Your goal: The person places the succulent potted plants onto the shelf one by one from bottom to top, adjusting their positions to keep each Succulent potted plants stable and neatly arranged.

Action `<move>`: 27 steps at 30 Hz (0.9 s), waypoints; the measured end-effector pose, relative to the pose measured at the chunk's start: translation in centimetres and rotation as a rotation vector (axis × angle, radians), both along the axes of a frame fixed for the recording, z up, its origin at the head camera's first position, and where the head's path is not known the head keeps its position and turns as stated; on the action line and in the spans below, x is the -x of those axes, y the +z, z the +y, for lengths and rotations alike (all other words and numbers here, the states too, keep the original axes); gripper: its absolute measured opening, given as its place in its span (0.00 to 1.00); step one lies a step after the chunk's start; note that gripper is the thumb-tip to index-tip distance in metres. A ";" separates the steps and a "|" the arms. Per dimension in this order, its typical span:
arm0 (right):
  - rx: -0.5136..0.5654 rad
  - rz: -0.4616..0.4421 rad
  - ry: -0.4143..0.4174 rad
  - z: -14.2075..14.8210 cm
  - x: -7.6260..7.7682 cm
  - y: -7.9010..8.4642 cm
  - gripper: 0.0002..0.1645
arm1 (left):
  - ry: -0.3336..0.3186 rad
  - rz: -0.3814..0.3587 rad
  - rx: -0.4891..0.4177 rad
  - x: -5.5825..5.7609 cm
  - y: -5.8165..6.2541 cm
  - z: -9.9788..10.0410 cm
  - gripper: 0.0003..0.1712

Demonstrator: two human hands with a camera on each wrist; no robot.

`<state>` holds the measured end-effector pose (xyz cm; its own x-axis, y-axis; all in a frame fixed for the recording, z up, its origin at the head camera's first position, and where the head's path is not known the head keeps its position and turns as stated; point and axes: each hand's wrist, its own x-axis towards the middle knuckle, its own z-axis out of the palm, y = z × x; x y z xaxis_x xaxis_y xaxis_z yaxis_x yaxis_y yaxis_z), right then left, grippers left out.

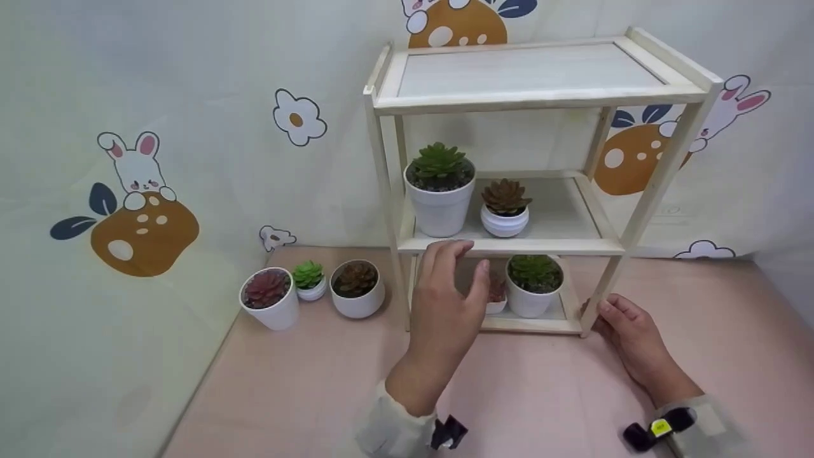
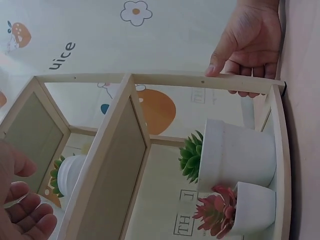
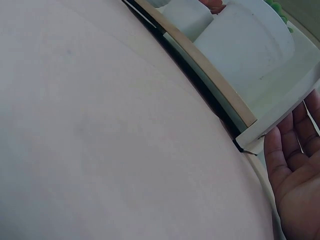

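Note:
A three-tier wooden shelf (image 1: pixel 540 103) stands in front of me with potted succulents on it. My left hand (image 1: pixel 447 305) is raised before its left half, fingers loosely bent and holding nothing. At the lower right post, my right hand (image 1: pixel 636 340) grips the wood, thumb on one side and fingers behind. A large green succulent (image 1: pixel 440 194) and a small brown one (image 1: pixel 505 207) occupy the middle tier. On the bottom tier are a green succulent (image 1: pixel 534 286) and a red one (image 2: pixel 217 212), which my left hand partly covers in the head view.
Left of the shelf, on the pink tabletop (image 1: pixel 299 381), stand a dark red succulent (image 1: pixel 268 296), a small bright green one (image 1: pixel 310 280) and a brown one (image 1: pixel 356 289). Behind everything hangs a patterned backdrop (image 1: pixel 222 76) with rabbits and flowers.

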<state>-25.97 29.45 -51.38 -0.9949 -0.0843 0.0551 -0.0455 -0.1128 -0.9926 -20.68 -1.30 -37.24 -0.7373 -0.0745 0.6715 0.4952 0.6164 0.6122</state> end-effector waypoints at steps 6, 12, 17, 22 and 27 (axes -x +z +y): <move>-0.035 0.000 0.005 0.0 -0.1 0.1 0.22 | 0.036 -0.018 -0.007 -0.4 -0.7 -1.7 0.17; -0.003 0.000 0.007 0.1 -0.2 0.2 0.20 | 0.070 -0.022 -0.019 -0.5 -1.1 -3.3 0.19; 0.019 0.000 0.004 0.1 -0.1 0.2 0.20 | 0.088 -0.007 -0.025 -0.4 -1.6 -4.2 0.19; 0.027 -0.001 0.003 0.0 -0.1 0.1 0.20 | 0.106 -0.008 -0.051 0.1 -2.4 -5.3 0.20; 0.010 0.001 0.003 0.0 0.0 0.0 0.19 | 0.141 0.030 -0.119 1.2 -3.9 -6.6 0.21</move>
